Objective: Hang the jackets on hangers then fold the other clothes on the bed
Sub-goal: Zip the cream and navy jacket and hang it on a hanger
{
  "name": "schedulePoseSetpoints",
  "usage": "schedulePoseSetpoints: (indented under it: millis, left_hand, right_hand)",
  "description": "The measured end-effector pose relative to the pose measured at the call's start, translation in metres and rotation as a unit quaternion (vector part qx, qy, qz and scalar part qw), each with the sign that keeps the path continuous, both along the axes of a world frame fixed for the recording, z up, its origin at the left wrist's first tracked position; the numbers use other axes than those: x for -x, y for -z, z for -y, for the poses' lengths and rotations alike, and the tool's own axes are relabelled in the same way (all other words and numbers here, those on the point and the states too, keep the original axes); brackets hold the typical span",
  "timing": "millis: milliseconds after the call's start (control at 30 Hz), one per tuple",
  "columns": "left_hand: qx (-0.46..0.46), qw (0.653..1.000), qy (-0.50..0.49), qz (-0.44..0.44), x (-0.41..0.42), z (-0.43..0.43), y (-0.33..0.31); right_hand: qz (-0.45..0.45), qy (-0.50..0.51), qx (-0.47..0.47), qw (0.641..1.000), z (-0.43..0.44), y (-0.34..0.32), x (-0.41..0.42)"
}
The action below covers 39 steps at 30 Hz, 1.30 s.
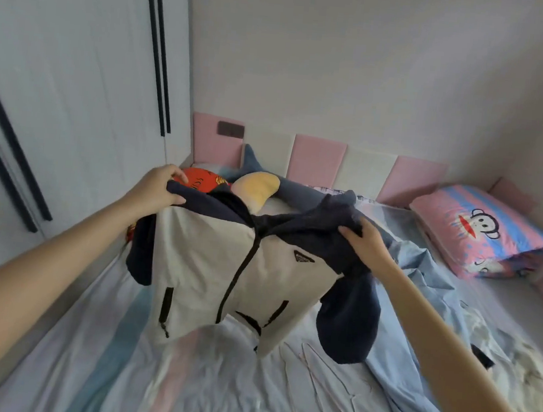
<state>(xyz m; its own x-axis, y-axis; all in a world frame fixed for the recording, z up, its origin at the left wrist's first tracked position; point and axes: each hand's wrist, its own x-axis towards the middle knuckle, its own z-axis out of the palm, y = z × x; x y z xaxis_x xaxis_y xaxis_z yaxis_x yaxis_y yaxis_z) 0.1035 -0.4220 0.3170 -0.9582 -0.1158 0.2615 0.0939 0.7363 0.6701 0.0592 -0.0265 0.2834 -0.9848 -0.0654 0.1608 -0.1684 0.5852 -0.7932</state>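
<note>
- bed (182, 388) sheet fills the foreground; thin wire hangers (316, 387) lie on it at 5 o'clock.
- jacket (206, 259), white body, navy sleeves, zipped, hangs above the bed at centre.
- left hand (156, 189) grips its shoulder at 10 o'clock; right hand (370, 244) clutches the other shoulder at 2.
- blue cloth (418, 317) crumpled at 4.
- pillow (478, 230) at 2, plush shark (297, 191) at 12.

White wardrobe (76, 90) left, long black handles (159, 51). Plain pale wall (374, 67) far and right. Pink and white padded panels (316, 160) line wall behind bed (215, 381); dark switch plate (230, 129) on leftmost panel. Cartoon-monkey pillow (478, 230) far right. Soft, even light.
</note>
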Motion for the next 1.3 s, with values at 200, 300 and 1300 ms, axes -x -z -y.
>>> schedulePoseSetpoints:
  millis: [200, 300, 1300]
  left_hand:
    - [-0.218, 0.971, -0.048, -0.085, -0.034, -0.002, -0.013]
    - [-0.217, 0.968, -0.048, -0.121, -0.035, 0.007, -0.027]
    - [0.245, 0.894, 0.054, 0.371, -0.091, 0.016, 0.599]
  right_hand:
    - [0.201, -0.213, -0.023, 0.956, 0.019, -0.043, -0.014]
    - [0.156, -0.213, -0.126, 0.956, 0.023, -0.066, 0.003]
    - [0.288, -0.158, -0.49, 0.807, 0.021, 0.543, -0.083]
